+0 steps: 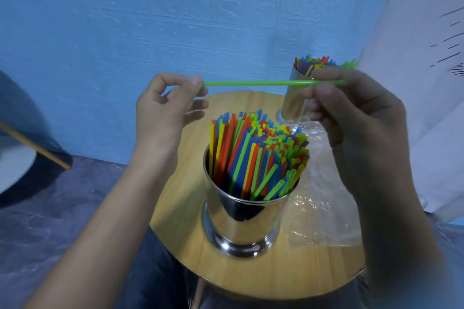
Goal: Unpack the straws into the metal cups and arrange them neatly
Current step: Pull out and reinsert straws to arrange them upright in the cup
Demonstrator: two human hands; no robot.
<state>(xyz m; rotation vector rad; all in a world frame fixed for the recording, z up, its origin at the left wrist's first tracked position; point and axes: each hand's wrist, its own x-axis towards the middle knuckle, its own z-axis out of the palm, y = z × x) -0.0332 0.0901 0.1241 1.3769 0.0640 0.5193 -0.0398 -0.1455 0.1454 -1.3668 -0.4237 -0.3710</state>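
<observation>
Both hands hold one green straw (263, 82) level above a round wooden table (251, 276). The left hand (163, 113) pinches its left end; the right hand (351, 108) pinches it near its right end. Below, near, a metal cup (241, 223) stands packed with red, blue, yellow and green straws (258, 155). A second filled cup (293, 100) stands far right, partly behind the right hand. Clear plastic wrapping (324, 208) lies on the table's right side.

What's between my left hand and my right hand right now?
In the head view, one green straw spans the gap, pinched by the left hand at one end and the right hand near the other.
</observation>
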